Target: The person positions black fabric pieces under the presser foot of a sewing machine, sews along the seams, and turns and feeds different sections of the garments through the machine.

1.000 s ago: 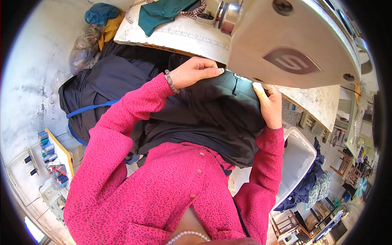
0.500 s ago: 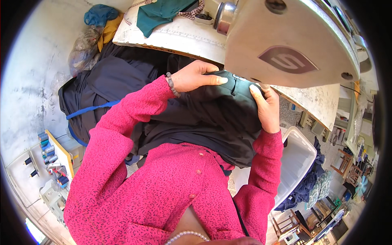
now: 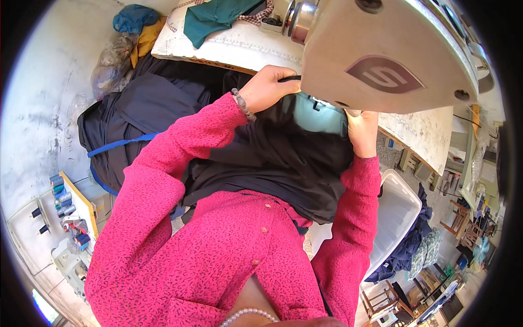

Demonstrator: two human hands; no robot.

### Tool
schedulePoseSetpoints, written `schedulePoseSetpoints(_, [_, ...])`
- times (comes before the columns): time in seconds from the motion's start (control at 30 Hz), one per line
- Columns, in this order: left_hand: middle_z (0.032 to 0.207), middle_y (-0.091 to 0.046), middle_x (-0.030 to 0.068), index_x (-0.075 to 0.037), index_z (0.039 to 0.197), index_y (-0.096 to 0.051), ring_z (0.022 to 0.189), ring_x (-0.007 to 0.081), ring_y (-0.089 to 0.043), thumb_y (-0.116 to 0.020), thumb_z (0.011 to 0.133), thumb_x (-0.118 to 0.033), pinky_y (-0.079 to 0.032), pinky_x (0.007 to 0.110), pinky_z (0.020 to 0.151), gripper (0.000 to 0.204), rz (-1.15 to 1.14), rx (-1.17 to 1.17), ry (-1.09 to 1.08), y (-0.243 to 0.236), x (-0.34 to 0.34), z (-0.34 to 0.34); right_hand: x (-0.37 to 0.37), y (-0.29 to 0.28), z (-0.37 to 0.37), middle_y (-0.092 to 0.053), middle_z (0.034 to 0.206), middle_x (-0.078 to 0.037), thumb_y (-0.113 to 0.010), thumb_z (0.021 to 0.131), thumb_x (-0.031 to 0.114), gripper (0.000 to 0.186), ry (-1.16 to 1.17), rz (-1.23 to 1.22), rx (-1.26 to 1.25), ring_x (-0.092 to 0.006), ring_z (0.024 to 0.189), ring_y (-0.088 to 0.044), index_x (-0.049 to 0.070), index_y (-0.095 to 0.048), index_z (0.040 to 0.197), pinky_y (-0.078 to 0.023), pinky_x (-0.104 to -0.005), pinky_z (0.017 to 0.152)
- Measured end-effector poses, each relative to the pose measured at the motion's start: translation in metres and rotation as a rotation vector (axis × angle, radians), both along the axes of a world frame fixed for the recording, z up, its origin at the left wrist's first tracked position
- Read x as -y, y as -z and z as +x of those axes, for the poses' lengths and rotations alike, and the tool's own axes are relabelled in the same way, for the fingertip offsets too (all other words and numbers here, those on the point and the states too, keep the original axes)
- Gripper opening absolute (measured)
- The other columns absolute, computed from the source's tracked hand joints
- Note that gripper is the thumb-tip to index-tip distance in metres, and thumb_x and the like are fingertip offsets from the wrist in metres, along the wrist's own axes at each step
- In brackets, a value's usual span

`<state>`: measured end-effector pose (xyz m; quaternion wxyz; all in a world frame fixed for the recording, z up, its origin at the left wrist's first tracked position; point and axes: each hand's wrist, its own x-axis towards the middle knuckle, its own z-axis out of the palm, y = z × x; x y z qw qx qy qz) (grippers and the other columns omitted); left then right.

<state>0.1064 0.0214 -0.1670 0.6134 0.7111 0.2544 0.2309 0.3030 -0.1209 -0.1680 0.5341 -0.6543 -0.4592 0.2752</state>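
A black garment [image 3: 283,158] drapes over my lap and rises to the sewing machine's head [image 3: 389,54]. Light shines on its upper band, which looks greenish under the needle area. My left hand [image 3: 268,90], with a beaded bracelet at the wrist, pinches the garment's edge left of the machine head. On the other side, my right hand [image 3: 363,132] grips the garment at its right end, its fingertips largely hidden by the machine head. The presser foot and needle are mostly covered by the head.
More dark cloth [image 3: 131,109] is heaped at the left, crossed by a blue strip. Green fabric [image 3: 212,22] lies on the white worktable [image 3: 245,49]. A white plastic bin [image 3: 395,218] stands by my right arm. Thread spools [image 3: 62,199] sit at the lower left.
Both hands have moved up and forward with the garment, bringing its band further under the machine head. My right fingers and thumb tip have slipped behind the head.
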Motion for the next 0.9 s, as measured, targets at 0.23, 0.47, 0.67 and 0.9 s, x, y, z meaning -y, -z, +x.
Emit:
schedulePoseSetpoints(0.23, [0.075, -0.065, 0.0052, 0.007, 0.095, -0.064, 0.073, 0.0057, -0.052, -0.061, 0.086, -0.018, -0.046, 0.025, 0.07, 0.027, -0.042, 0.036, -0.117, 0.003, 0.006, 0.007, -0.01, -0.004, -0.005, -0.07, 0.091, -0.009, -0.056, 0.081, 0.004, 0.02, 0.101, 0.068, 0.09, -0.0141, 0.085, -0.062, -0.003, -0.066, 0.097, -0.047, -0.0295, 0.077])
schedulePoseSetpoints(0.47, [0.078, -0.066, 0.0029, 0.007, 0.096, -0.066, 0.074, 0.0053, -0.053, -0.061, 0.086, -0.02, -0.046, 0.024, 0.071, 0.029, -0.032, 0.071, -0.177, 0.006, 0.008, 0.015, -0.015, -0.003, 0.001, -0.066, 0.085, -0.022, -0.054, 0.076, 0.003, 0.018, 0.139, 0.097, 0.374, -0.0299, 0.082, -0.065, -0.005, -0.062, 0.091, -0.047, -0.0343, 0.072])
schedulePoseSetpoints(0.67, [0.092, -0.068, 0.004, 0.007, 0.104, -0.064, 0.084, 0.0057, -0.056, -0.062, 0.087, -0.019, -0.047, 0.023, 0.079, 0.031, -0.074, 0.046, -0.08, 0.001, 0.003, 0.007, -0.006, -0.003, -0.007, -0.068, 0.092, -0.008, -0.063, 0.084, 0.005, 0.015, 0.122, -0.014, 0.117, -0.0155, 0.085, -0.061, -0.003, -0.065, 0.096, -0.046, -0.0289, 0.077])
schedulePoseSetpoints(0.9, [0.093, -0.068, 0.0029, 0.007, 0.105, -0.064, 0.084, 0.006, -0.057, -0.062, 0.087, -0.017, -0.047, 0.023, 0.08, 0.03, -0.077, 0.093, -0.06, -0.002, 0.001, 0.008, -0.003, -0.001, -0.007, -0.067, 0.097, -0.01, -0.063, 0.086, 0.008, 0.019, 0.118, 0.026, 0.156, -0.0177, 0.089, -0.06, -0.003, -0.063, 0.1, -0.046, -0.0307, 0.08])
